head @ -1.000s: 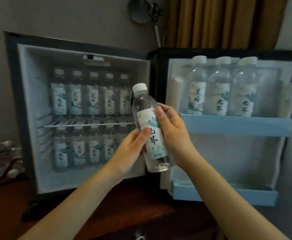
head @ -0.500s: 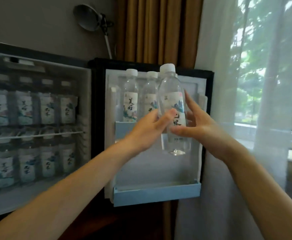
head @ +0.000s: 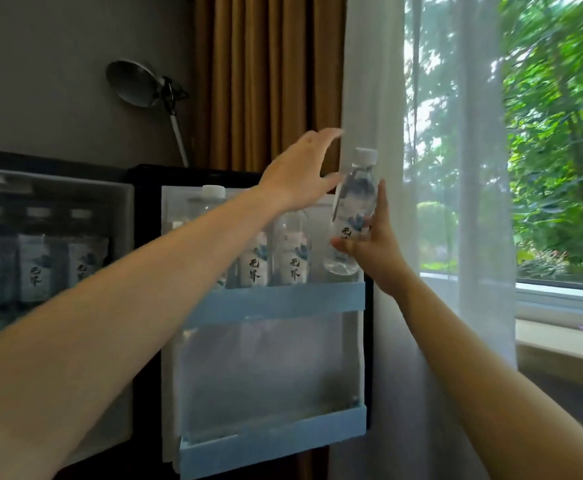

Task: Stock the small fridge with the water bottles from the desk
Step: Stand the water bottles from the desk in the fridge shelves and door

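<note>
Moved: left hand (head: 300,171) has let go, fingers spread; water bottle (head: 355,199) now above door shelf (head: 276,303)'s right end.
Right hand (head: 375,251): pinches bottle's lower body.
Handling: likely light, slick; grip mid-label.

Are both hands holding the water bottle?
No, only the right hand grips the water bottle; the left hand is open, fingers straight.
</note>
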A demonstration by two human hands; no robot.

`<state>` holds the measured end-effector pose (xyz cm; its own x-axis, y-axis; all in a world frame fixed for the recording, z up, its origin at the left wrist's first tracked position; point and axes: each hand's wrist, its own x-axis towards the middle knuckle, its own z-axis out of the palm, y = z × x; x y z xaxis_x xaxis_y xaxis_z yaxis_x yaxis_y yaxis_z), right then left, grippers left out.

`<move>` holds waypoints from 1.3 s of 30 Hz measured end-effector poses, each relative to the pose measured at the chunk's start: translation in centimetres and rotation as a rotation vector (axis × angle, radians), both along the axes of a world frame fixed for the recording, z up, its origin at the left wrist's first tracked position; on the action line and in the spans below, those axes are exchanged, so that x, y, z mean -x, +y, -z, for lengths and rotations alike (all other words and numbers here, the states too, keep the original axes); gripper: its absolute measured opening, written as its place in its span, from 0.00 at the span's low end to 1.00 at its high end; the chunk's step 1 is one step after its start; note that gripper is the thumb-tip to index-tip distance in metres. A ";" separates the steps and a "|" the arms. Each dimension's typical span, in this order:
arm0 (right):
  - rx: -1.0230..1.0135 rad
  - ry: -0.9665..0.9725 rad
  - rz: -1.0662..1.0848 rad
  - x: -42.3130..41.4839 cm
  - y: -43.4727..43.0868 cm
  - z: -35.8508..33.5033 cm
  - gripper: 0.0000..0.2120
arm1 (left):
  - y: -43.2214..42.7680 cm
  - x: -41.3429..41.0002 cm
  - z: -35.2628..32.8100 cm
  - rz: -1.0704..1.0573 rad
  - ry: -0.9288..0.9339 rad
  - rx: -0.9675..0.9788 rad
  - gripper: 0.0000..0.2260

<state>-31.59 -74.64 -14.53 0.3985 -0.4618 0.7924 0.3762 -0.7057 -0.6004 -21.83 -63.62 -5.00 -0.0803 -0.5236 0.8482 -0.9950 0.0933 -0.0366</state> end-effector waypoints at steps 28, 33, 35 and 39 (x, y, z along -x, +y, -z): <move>0.075 0.336 -0.010 -2.5 -2.6 2.3 0.50 | -3.4 -3.7 2.3 -0.124 -0.053 -0.156 0.16; 0.088 0.304 0.144 -3.1 -1.7 2.5 0.57 | -3.7 -3.5 2.3 -0.078 -0.003 -0.143 0.16; 0.120 0.277 0.208 -3.4 -1.7 2.7 0.56 | -3.6 -3.5 2.4 -0.077 0.012 -0.142 0.16; 0.137 0.263 0.235 -3.2 -1.9 2.9 0.49 | -3.4 -3.4 2.4 -0.086 0.007 -0.164 0.18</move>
